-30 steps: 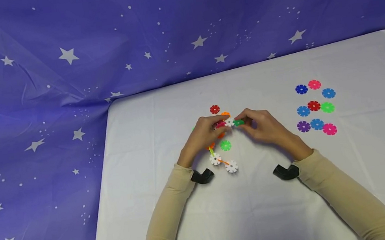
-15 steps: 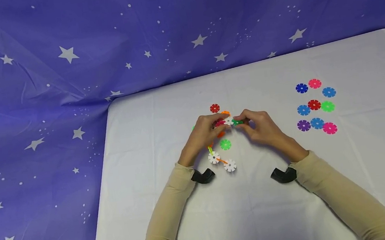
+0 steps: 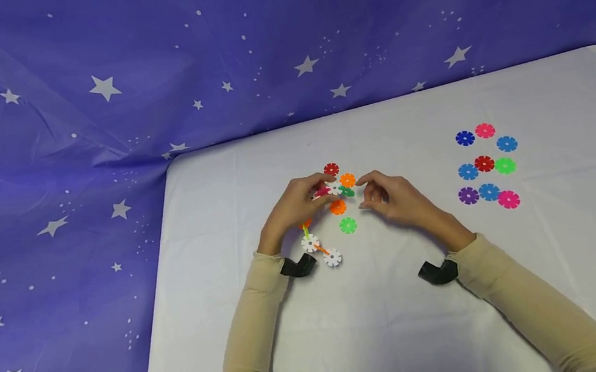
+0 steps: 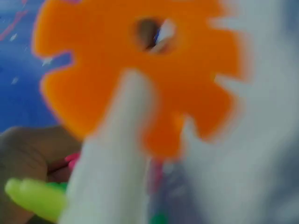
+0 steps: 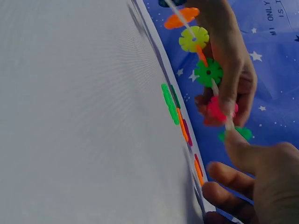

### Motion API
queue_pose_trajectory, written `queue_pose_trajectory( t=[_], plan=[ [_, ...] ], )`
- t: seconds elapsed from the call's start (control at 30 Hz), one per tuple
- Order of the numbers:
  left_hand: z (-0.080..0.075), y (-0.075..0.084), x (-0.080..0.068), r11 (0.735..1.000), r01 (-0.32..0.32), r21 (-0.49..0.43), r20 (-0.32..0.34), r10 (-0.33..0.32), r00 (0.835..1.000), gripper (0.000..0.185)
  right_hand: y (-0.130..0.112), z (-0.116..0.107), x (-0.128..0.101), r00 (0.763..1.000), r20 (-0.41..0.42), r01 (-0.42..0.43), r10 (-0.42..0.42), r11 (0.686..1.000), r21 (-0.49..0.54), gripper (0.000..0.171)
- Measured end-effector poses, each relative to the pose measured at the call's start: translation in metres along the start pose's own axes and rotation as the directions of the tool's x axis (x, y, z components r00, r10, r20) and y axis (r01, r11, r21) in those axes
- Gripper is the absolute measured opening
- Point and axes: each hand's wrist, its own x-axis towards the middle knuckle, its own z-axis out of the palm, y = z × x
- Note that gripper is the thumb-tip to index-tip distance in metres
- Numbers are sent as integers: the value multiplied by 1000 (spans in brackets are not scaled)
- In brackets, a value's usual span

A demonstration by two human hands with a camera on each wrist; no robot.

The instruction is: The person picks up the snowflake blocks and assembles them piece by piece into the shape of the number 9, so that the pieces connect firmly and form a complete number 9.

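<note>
My left hand (image 3: pixel 290 206) pinches a chain of interlocking notched plastic discs, held above the table. At its far end are a white disc (image 3: pixel 334 188) and a green disc (image 3: pixel 347 191). Toward the wrist hang more links, among them a white disc (image 3: pixel 310 243). The right wrist view shows the chain's yellow disc (image 5: pixel 194 38) and pink disc (image 5: pixel 216 108). An orange disc (image 4: pixel 187 88) fills much of the left wrist view, blurred. My right hand (image 3: pixel 398 200), fingers loosely bent, holds nothing, a small gap right of the green disc. My left palm hides part of the chain.
Around the left hand lie loose discs on the white table (image 3: pixel 402 321): a red disc (image 3: pixel 332 169), an orange disc (image 3: pixel 347 180), another orange disc (image 3: pixel 338 207) and a light green disc (image 3: pixel 348 225). Several discs, including a purple disc (image 3: pixel 468 195), lie grouped at right.
The right hand has let go of the green disc, which stays on the chain. My left hand has moved left with the chain, exposing the orange discs on the table.
</note>
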Motion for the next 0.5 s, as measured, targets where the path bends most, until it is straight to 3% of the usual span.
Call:
queue_pose_trajectory(
  t=[0.2,0.5],
  plan=[
    [-12,-14,-5,1000,25,-13,67,-24,997,37,-1,9,-3,984,175,-19,23,1000,-25,40],
    [-14,-14,-5,999,47,21,97,-48,994,43,-6,21,-3,973,225,110,-57,967,-229,33]
  ],
)
